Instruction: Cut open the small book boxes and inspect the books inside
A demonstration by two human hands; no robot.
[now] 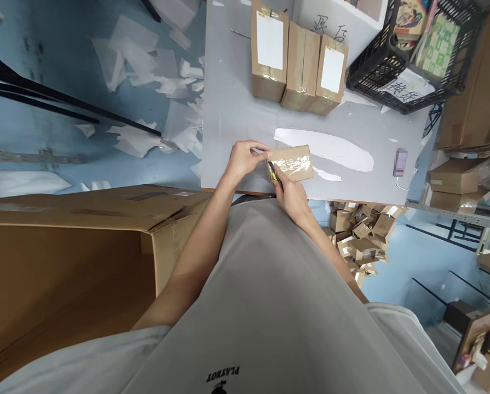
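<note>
A small brown cardboard box (294,163) with shiny clear tape lies on the grey table near its front edge. My left hand (245,158) has its thumb and fingertips closed at the box's left upper corner. In my right hand (293,198) is a yellow and black utility knife (274,174), its tip at the taped left end of the box. The palm hides part of the knife's handle. Just behind the box, a long white paper strip (324,149) lies flat on the tabletop.
Three taped cartons (298,71) stand at the back of the grey table (232,109), beside a white foam box (322,24) and a black crate (413,82). A big open carton (171,257) is at my left. Small boxes (362,235) pile up on the floor, right.
</note>
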